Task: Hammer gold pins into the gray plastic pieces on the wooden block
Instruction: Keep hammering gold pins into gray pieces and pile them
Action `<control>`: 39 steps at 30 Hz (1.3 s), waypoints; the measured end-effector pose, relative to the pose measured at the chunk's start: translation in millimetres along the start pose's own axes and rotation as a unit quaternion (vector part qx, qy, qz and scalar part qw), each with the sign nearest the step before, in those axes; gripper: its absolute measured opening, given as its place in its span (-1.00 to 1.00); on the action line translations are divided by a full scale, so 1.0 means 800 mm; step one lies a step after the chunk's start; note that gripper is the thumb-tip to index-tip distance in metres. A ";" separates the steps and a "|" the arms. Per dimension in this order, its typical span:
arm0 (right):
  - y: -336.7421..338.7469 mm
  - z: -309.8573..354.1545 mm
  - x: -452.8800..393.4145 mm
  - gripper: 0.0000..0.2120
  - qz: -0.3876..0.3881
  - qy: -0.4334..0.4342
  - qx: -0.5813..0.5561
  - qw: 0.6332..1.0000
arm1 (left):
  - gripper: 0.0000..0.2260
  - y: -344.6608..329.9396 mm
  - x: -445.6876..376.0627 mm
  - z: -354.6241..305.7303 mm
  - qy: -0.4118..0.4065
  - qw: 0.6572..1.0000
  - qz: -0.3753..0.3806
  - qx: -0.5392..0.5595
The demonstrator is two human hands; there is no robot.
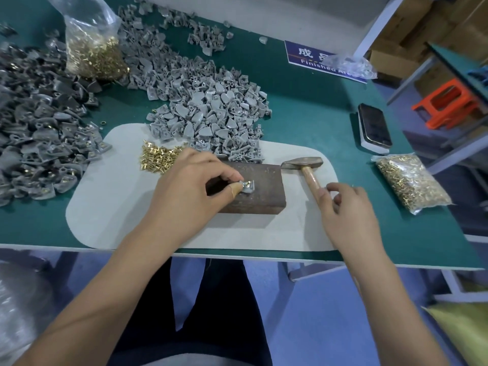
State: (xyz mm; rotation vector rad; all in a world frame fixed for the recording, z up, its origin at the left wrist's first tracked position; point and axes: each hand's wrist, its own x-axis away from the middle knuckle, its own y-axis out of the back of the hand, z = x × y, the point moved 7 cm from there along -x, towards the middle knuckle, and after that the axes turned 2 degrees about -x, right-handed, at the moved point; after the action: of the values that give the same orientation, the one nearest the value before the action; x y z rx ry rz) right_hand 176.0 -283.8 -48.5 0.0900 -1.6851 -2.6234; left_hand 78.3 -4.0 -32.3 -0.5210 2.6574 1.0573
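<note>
Pinching one gray piece on one wooden block, left hand.

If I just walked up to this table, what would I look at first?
Probably the left hand in the middle, pinching a small gray plastic piece with gold in it on the dark wooden block. Just right of the block lies a hammer, with the right hand at its handle. Behind the block, a big heap of gray pieces spreads over the green table, with loose gold pins beside it.
</note>
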 end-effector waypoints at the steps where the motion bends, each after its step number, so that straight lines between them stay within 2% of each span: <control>1: -0.003 0.001 0.002 -0.64 -0.004 0.005 0.002 1.000 | -0.91 0.000 0.000 -0.001 0.003 1.000 -0.001 0.000; 6: -0.018 0.021 0.016 -0.62 -0.015 0.075 0.086 0.993 | -0.93 0.000 0.003 -0.003 0.009 0.999 -0.004 -0.037; 10: -0.018 0.026 0.017 -0.68 -0.021 0.094 0.100 0.990 | -0.92 0.001 0.003 -0.003 0.012 0.999 -0.004 -0.051; 14: -0.018 0.024 0.014 -0.69 -0.022 0.078 0.092 0.992 | -0.92 0.002 0.004 -0.006 0.011 0.997 -0.012 -0.079; 19: -0.032 0.037 0.022 -0.68 -0.075 0.007 0.121 0.990 | -0.95 0.003 0.004 -0.012 0.010 0.994 -0.021 -0.111; 24: -0.029 0.040 0.031 -0.71 -0.131 0.007 0.086 0.988 | -0.94 0.002 0.002 -0.014 0.011 0.991 -0.012 -0.130; 28: -0.029 0.042 0.029 -0.71 -0.129 0.010 0.079 0.988 | -0.92 0.000 -0.006 -0.014 0.017 0.988 0.000 -0.152; 34: -0.032 0.047 0.007 -0.72 -0.089 0.014 0.085 0.992 | -0.92 -0.003 -0.021 -0.016 0.021 0.985 0.004 -0.173; 39: -0.032 0.054 -0.007 -0.73 -0.100 0.035 0.064 0.992 | -0.92 -0.004 -0.022 -0.016 0.019 0.982 -0.013 -0.187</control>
State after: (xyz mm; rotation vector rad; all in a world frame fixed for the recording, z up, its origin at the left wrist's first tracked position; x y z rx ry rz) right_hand 178.9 -233.6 -54.0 0.3672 -1.9120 -2.6055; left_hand 94.3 -10.9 -18.7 -0.6475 2.4804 1.5657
